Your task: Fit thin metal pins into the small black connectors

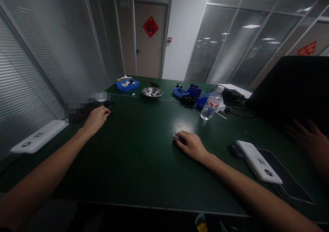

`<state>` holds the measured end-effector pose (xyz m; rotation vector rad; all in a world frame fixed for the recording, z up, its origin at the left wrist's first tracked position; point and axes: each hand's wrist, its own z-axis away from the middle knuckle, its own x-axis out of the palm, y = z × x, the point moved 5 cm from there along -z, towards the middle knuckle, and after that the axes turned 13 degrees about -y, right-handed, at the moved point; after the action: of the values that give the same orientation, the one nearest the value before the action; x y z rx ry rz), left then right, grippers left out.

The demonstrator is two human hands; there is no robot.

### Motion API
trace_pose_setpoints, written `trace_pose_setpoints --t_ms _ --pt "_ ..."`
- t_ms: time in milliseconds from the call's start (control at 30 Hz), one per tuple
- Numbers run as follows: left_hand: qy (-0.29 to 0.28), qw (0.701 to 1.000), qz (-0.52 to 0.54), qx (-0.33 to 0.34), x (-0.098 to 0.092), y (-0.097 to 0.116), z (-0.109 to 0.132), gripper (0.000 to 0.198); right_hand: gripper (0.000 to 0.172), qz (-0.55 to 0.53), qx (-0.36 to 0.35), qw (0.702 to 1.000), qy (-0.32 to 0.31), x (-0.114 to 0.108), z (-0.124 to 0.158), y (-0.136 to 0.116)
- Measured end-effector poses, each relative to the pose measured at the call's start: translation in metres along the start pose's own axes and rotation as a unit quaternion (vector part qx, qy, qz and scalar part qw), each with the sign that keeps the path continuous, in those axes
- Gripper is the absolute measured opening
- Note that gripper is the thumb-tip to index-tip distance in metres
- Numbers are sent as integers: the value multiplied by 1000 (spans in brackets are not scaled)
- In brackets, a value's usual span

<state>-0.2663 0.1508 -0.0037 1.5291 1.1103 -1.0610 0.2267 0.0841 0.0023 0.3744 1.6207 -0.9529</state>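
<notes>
My left hand (95, 118) is over the left side of the green table (144, 149), its fingers bent together beside a small dark item (109, 103). Whatever sits between those fingertips is too dark to name. Near the middle of the table, my right hand (191, 144) rests with curled fingers. From its thumb and fingertips a thin, pale stick-like piece (175, 136) pokes out to the left. Beyond both hands stands a shiny metal bowl (152, 92) with small white bits in it.
A clear water bottle (212, 103) stands right of centre, by blue trays (180, 92) and cables. Another blue basket (127, 85) is at the back left. White power banks lie left (39, 136) and right (259, 161). Another person's hand (308, 136) shows at far right, by a black screen (295, 91).
</notes>
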Motion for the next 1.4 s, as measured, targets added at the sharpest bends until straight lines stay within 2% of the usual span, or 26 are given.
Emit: trace_pose_setpoints --t_ms 200,400,733,1133,1233,1400 --pt "2 998 -60 -12 -4 10 4 32 19 9 3 1000 2 1 -1 1" --pt "-20 995 -88 -33 -10 22 5 27 20 8 1 1000 -1 -2 0 -4" --pt "-53 995 -78 -40 -8 21 -3 25 20 10 0 1000 -2 -3 0 -7" --pt "-57 986 -138 -71 -15 42 6 31 21 1 -4 1000 0 -5 0 -7" --pt "-58 987 -124 -77 -15 41 6 33 22 0 -2 1000 -3 -5 0 -6" --pt "-71 989 -98 -89 -8 29 3 33 20 4 -3 1000 -2 -3 0 -6"
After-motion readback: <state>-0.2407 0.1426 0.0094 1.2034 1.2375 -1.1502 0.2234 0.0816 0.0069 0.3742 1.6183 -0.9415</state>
